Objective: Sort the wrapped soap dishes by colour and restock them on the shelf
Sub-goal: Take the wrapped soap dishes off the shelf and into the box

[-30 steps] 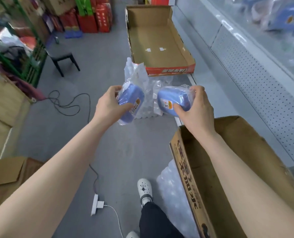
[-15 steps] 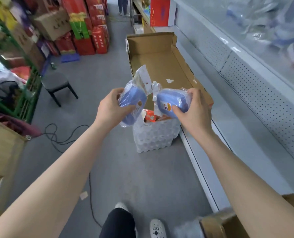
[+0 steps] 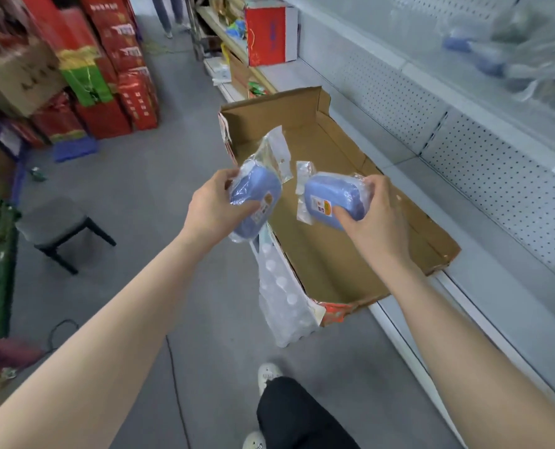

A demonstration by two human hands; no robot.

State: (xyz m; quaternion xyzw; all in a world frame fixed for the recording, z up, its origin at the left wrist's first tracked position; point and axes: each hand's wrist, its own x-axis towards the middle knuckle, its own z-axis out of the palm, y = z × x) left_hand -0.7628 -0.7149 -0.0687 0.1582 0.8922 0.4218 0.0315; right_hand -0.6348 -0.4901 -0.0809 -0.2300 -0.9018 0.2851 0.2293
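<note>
The left hand (image 3: 214, 210) is gripping one blue wrapped soap dish (image 3: 253, 202), thumb lying across its near face and fingers curling round its far edge; this left soap dish is standing steeply, its long axis running from the fingertips down past the heel of the palm, the upper end pointing away from the person and the sticker facing the thumb side; a loose flap of clear wrapper (image 3: 277, 147) is sticking up beyond the fingertips. The right hand (image 3: 381, 222) is holding a second blue one, the right soap dish (image 3: 333, 200), thumb pressing on the near face and fingers wrapping over its outer end; its long axis is lying nearly crosswise, the free end pointing toward the left hand and the orange-and-white sticker facing the camera beside the thumb tip. The two dishes are being held in the air, apart, a gap showing between the two thumbs, over an open cardboard tray (image 3: 328, 260) that is sitting partly on the low white shelf (image 3: 496, 306) beyond the right knuckles. The palms are hiding the far side of each dish; the sticker print is too blurred to read; the wrapped things on the upper shelf level (image 3: 483, 56) are smearing into blue and clear shapes; a plastic-wrapped pack of white bottles (image 3: 282, 306) is leaning against the tray below the left wrist, its top cut off by the left dish.
</note>
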